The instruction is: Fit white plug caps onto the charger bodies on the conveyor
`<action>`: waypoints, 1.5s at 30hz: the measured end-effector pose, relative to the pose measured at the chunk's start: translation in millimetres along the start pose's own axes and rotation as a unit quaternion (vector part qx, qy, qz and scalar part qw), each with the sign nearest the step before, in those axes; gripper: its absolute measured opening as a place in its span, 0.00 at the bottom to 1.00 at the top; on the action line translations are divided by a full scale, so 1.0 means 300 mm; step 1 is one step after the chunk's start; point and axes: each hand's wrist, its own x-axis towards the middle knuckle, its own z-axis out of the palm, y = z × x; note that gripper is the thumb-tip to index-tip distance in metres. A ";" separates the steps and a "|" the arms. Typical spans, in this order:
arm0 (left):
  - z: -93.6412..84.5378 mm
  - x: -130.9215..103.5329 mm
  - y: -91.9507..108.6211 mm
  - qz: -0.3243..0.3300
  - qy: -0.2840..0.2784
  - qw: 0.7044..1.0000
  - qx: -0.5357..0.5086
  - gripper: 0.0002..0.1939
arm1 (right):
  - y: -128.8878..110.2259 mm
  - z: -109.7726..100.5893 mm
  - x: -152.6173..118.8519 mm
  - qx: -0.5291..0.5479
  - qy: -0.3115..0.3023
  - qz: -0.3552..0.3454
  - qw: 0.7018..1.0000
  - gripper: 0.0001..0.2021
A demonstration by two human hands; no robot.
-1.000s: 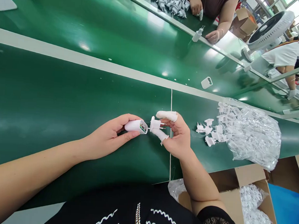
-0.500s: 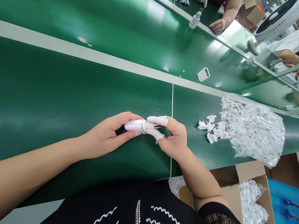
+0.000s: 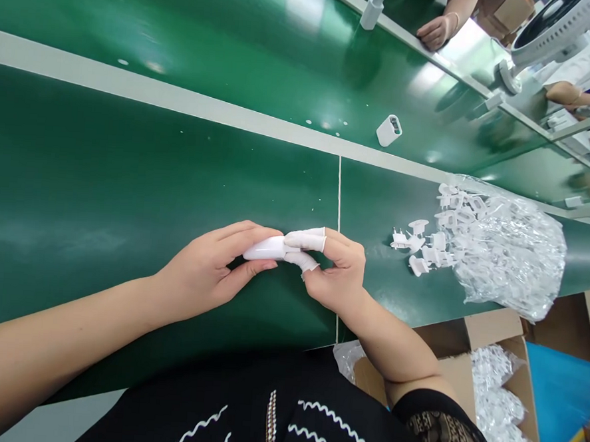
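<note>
My left hand (image 3: pixel 222 263) is closed around a glossy white charger housing (image 3: pixel 264 248), thumb below it and fingers above. From the other side my right hand (image 3: pixel 340 260) pinches the white plug piece at the housing's end. White finger cots cover its thumb and fingertips, which hide most of that plug piece (image 3: pixel 293 249). The two parts meet end to end, and their seam lies mostly behind the fingers. To the right, several loose white plug pieces (image 3: pixel 418 245) lie on the green table beside a clear plastic bag (image 3: pixel 513 254) of more.
A white charger housing (image 3: pixel 389 131) stands on the green belt (image 3: pixel 209 62) beyond the pale rail. Farther off are a charger with pins (image 3: pixel 372 9), a co-worker's hand (image 3: pixel 434 33) and a fan (image 3: pixel 551 26). Cardboard boxes (image 3: pixel 493 326) with bagged parts stand at lower right.
The dark gap between housing and plug piece no longer shows, and my right fingers sit slightly farther left. On the belt, the housing and the charger with pins have shifted left and up.
</note>
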 end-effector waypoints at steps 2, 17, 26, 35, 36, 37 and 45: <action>0.006 0.001 0.007 0.002 0.013 1.000 0.001 0.12 | -0.001 0.008 -0.002 -0.001 0.008 0.002 1.000 0.07; -0.001 0.019 0.065 -0.300 -0.001 0.924 -0.237 0.29 | 0.024 -0.042 0.065 0.233 -0.091 0.320 0.914 0.37; -0.008 0.008 0.042 -0.259 -0.022 0.937 -0.231 0.22 | 0.004 -0.029 0.055 0.207 -0.073 0.330 0.918 0.29; 0.023 -0.002 0.076 -0.170 0.058 0.969 -0.172 0.15 | 0.017 0.013 0.005 0.177 -0.034 0.240 0.954 0.23; 0.021 0.001 0.081 -0.171 0.061 0.967 -0.177 0.15 | 0.014 0.011 0.004 0.177 -0.035 0.232 0.956 0.22; 0.018 0.004 0.083 -0.176 0.060 0.964 -0.189 0.15 | 0.012 0.008 0.005 0.177 -0.036 0.224 0.958 0.22; -0.012 0.024 0.042 -0.253 0.040 0.909 -0.329 0.26 | 0.006 0.002 0.008 0.209 -0.009 0.123 0.970 0.32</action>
